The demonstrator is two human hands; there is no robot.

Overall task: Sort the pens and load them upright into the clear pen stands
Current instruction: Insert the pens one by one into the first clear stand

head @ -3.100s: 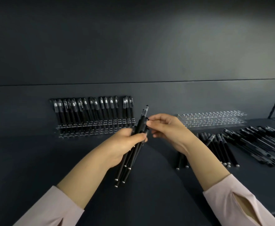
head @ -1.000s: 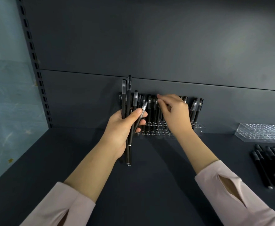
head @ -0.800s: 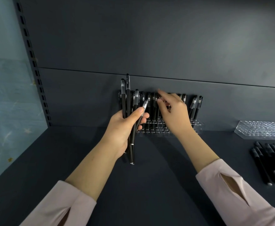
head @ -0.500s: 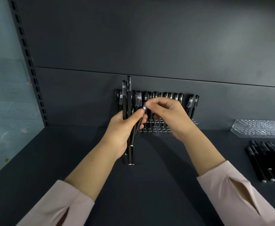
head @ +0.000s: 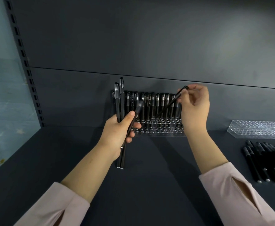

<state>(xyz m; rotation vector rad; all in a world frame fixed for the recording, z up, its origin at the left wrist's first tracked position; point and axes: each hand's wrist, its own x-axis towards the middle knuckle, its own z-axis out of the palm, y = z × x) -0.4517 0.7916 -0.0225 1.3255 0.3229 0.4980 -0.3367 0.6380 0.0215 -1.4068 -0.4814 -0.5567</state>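
Observation:
My left hand point(head: 119, 130) grips a bundle of black pens point(head: 120, 101) held upright in front of the left end of a clear pen stand point(head: 162, 128). The stand sits against the back wall and holds a row of black pens point(head: 153, 105) standing upright. My right hand point(head: 194, 105) pinches a single black pen point(head: 171, 103) by its cap end. That pen slants down to the left, in front of the right part of the row.
A second clear pen stand point(head: 257, 128) without pens stands at the right against the wall. Several loose black pens point(head: 267, 162) lie on the dark shelf in front of it. A slotted shelf upright point(head: 26, 62) borders the left side.
My right hand pulled one pen out of the left hand's bundle and carried it up and to the right, over the right part of the row. The left hand stayed put.

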